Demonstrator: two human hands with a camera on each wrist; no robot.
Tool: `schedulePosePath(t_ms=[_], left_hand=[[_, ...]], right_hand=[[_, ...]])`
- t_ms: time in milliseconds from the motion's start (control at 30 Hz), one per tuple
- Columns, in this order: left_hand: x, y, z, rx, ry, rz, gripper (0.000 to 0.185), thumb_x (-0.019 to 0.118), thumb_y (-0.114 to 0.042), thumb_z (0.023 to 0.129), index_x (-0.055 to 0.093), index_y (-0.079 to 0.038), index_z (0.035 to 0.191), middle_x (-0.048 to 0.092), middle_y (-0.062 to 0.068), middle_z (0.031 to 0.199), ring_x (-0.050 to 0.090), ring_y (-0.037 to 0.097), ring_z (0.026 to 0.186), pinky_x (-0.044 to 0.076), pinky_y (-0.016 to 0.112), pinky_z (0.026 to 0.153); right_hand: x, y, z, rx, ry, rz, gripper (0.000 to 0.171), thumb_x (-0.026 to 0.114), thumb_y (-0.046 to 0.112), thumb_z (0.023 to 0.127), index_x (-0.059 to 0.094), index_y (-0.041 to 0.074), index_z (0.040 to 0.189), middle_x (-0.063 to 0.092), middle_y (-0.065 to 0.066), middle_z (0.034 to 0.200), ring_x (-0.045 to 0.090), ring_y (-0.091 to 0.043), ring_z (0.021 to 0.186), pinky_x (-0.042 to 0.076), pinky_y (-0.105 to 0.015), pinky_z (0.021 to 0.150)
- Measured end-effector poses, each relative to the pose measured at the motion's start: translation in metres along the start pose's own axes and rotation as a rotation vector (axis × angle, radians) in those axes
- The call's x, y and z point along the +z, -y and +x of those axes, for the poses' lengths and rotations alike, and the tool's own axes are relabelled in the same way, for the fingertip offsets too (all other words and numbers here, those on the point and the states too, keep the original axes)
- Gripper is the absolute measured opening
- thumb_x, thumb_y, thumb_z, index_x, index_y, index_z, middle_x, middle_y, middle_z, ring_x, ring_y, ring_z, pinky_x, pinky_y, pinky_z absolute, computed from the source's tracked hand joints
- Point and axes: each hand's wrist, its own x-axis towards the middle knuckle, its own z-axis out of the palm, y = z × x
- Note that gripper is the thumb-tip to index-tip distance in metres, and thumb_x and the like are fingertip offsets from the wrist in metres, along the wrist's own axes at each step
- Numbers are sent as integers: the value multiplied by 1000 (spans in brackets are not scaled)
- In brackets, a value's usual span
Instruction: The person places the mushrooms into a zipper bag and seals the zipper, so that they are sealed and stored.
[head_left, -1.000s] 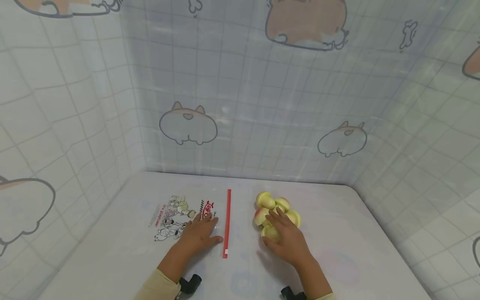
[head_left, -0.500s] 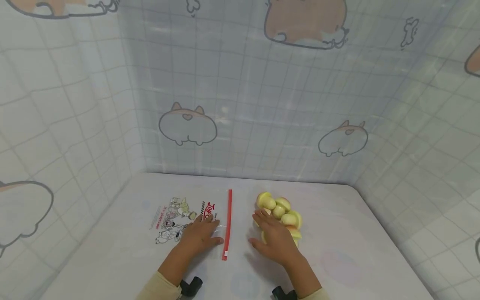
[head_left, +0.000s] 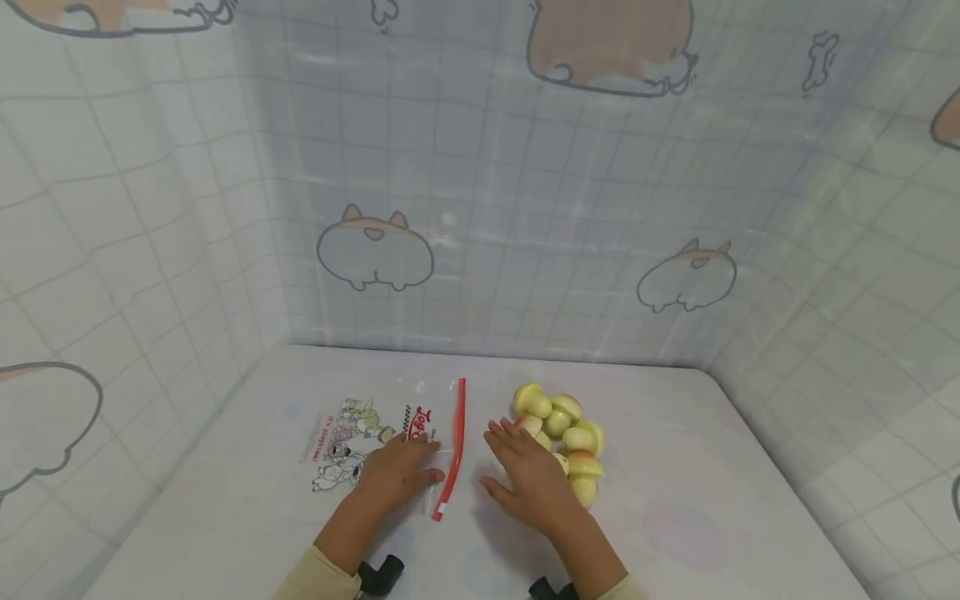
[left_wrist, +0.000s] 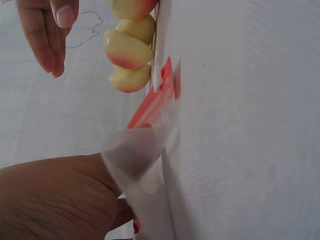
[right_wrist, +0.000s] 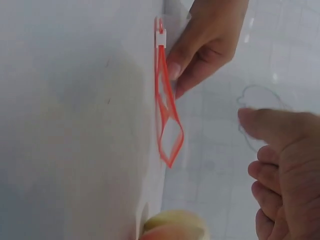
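A clear zip bag [head_left: 341, 446] with cartoon animals and red lettering lies flat, its red zip strip [head_left: 460, 425] facing right. My left hand [head_left: 397, 475] rests on the bag near that strip, fingers extended and thumb apart; clear film overlaps the thumb in the left wrist view. Seen from the right wrist, the bag's red-edged mouth [right_wrist: 173, 106] gapes, with a white slider [right_wrist: 161, 38] at one end. My right hand [head_left: 536, 487] is empty, fingers extended, between the bag and several yellow-and-red mushroom-shaped pieces [head_left: 588, 437], partly covering them in the head view.
A white table [head_left: 675, 467] carries everything. Pale grid-patterned curtains with cartoon dogs [head_left: 375, 250] close in the back and both sides. A dark wrist-camera mount [head_left: 382, 573] sits by each wrist.
My right hand has moved left off the mushroom-shaped pieces toward the bag, uncovering more of them. The zip strip's near end has bent left beside my left thumb; the left hand has hardly moved.
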Motion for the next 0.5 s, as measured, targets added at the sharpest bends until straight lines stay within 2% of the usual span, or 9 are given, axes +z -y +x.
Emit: schedulePosePath(t_ms=[300, 500], left_hand=[[1, 2, -1, 6, -27, -27, 46, 79, -43, 82, 72, -26, 124, 65, 3, 134, 59, 31, 124, 49, 56, 96], [-3, 1, -2, 12, -51, -30, 40, 78, -43, 83, 75, -27, 119, 67, 1, 131, 61, 29, 120, 51, 53, 93]], right_hand=[[6, 15, 9, -71, -2, -2, 54, 75, 26, 90, 59, 9, 138, 58, -6, 143, 52, -23, 135, 46, -40, 106], [14, 19, 11, -10, 72, 28, 54, 73, 28, 92, 57, 9, 140, 56, -5, 145, 50, -22, 136, 44, -41, 109]])
